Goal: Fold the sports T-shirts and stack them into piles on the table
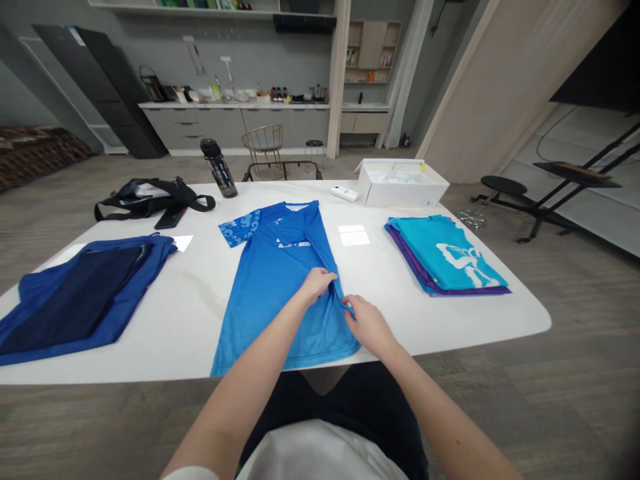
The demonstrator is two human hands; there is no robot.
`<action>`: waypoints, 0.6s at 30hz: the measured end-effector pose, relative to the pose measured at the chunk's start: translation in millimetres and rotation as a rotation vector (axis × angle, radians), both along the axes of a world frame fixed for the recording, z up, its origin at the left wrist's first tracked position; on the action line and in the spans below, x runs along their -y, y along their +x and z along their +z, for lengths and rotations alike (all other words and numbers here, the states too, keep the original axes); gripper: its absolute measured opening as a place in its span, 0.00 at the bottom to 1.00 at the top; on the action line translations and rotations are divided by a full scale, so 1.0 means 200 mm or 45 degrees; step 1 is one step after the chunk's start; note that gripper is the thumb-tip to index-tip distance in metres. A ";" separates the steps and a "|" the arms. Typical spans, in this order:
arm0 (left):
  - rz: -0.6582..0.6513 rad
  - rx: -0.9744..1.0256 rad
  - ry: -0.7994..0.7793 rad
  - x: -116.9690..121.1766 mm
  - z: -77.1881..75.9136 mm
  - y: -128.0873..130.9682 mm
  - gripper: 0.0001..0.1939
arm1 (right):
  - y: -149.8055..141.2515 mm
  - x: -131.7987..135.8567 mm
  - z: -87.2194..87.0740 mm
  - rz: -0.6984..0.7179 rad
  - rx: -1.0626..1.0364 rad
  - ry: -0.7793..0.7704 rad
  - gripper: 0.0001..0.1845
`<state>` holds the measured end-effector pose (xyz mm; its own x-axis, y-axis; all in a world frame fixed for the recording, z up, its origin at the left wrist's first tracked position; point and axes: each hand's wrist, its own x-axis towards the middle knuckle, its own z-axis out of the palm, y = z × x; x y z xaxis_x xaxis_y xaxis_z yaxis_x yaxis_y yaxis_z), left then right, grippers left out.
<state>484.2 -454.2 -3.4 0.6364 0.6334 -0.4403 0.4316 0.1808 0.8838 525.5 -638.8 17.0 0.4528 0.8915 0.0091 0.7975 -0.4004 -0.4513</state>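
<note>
A bright blue sports shirt [273,280] lies flat in the middle of the white table [190,320], its right side folded inward. My left hand [316,283] pinches the fabric along the shirt's right folded edge. My right hand [367,323] grips the same edge a little lower, near the hem. Both hands are closed on the cloth.
A pile of dark blue garments [75,297] lies at the left, a folded turquoise and purple stack [445,257] at the right. At the back stand a black bag [147,198], a dark bottle [219,167], a white remote [345,193] and an open white box [403,183].
</note>
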 end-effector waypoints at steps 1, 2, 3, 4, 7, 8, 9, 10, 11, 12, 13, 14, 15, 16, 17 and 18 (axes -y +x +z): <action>0.002 0.042 -0.024 0.05 0.01 -0.03 0.11 | 0.00 0.01 0.01 -0.013 -0.012 0.022 0.14; 0.013 0.093 -0.059 0.09 0.02 -0.05 0.09 | -0.01 0.03 0.02 -0.029 -0.019 0.035 0.16; 0.042 0.161 -0.119 0.14 0.03 -0.07 0.07 | -0.01 0.04 0.03 -0.043 -0.027 0.045 0.18; 0.094 0.243 -0.214 0.18 0.05 -0.10 0.06 | -0.01 0.05 0.05 -0.055 -0.037 0.058 0.20; 0.342 0.504 -0.623 0.28 0.09 -0.16 0.11 | -0.03 0.07 0.11 -0.062 -0.099 0.134 0.23; 0.393 0.560 -0.760 0.30 0.10 -0.18 0.11 | -0.04 0.08 0.13 -0.047 -0.122 0.162 0.24; 0.404 0.583 -0.867 0.32 0.11 -0.20 0.10 | -0.06 0.08 0.15 -0.028 -0.138 0.184 0.24; 0.387 0.585 -0.956 0.34 0.12 -0.22 0.08 | -0.07 0.09 0.17 -0.005 -0.146 0.199 0.23; 0.352 0.574 -1.024 0.36 0.13 -0.24 0.07 | -0.09 0.10 0.19 0.019 -0.144 0.207 0.23; 0.316 0.560 -1.065 0.37 0.13 -0.26 0.07 | -0.11 0.10 0.20 0.040 -0.137 0.212 0.22; 0.299 0.552 -1.076 0.39 0.13 -0.28 0.07 | -0.13 0.11 0.22 0.060 -0.129 0.221 0.21; 0.300 0.555 -1.064 0.41 0.13 -0.30 0.08 | -0.16 0.12 0.22 0.082 -0.127 0.233 0.21; 0.311 0.562 -1.040 0.42 0.12 -0.32 0.09 | -0.18 0.13 0.23 0.109 -0.131 0.248 0.22; 0.338 0.568 -1.008 0.43 0.11 -0.34 0.10 | -0.20 0.14 0.23 0.139 -0.136 0.263 0.23; 0.389 0.566 -0.973 0.44 0.10 -0.36 0.11 | -0.23 0.15 0.23 0.169 -0.133 0.270 0.25; 0.456 0.557 -0.936 0.44 0.09 -0.39 0.11 | -0.25 0.16 0.22 0.194 -0.113 0.262 0.27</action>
